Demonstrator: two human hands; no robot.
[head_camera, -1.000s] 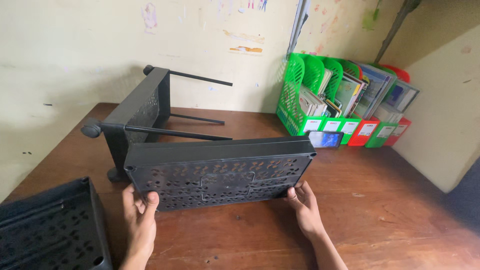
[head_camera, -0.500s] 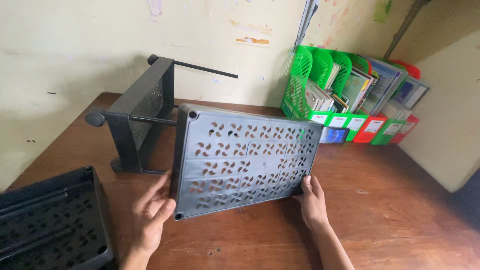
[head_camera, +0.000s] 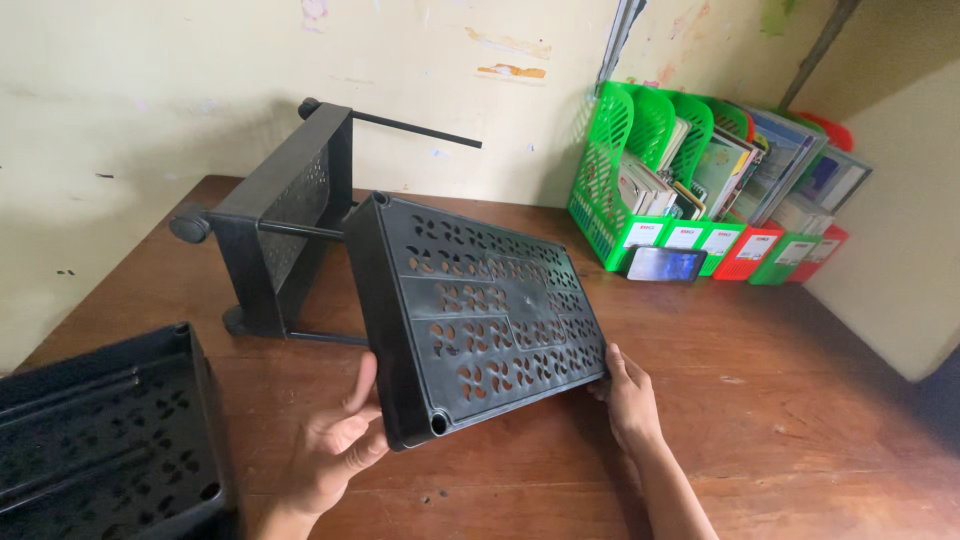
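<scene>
Shelf panel (head_camera: 480, 315), black plastic and pierced with rows of cut-out slots, is held tilted above the desk (head_camera: 780, 400) between a person's two hands, its underside turned up toward the camera so that the raised rim and the round corner sockets show. The left hand (head_camera: 335, 450) is clamped on the near corner, thumb up against the side wall and fingers wrapped under the rim, bearing most of the weight; the right hand (head_camera: 630, 400) is closed on the lower right edge, steadying it from the other side. Held at both ends this way, the wide panel stays level across its length and does not twist, and the near corner hangs clear of the wood.

At the lower left, a second black tray (head_camera: 100, 440) of the same pattern lies flat on the desk with its open side up, just beside the left wrist. Behind the held panel a partly built rack (head_camera: 280, 225) lies on its side, one shelf standing on edge with thin black poles running out of its corners. Farther back against the stained wall, green magazine holders (head_camera: 640, 150) filled with books and papers stand in a row with red ones, a phone (head_camera: 665, 264) propped at their foot.
</scene>
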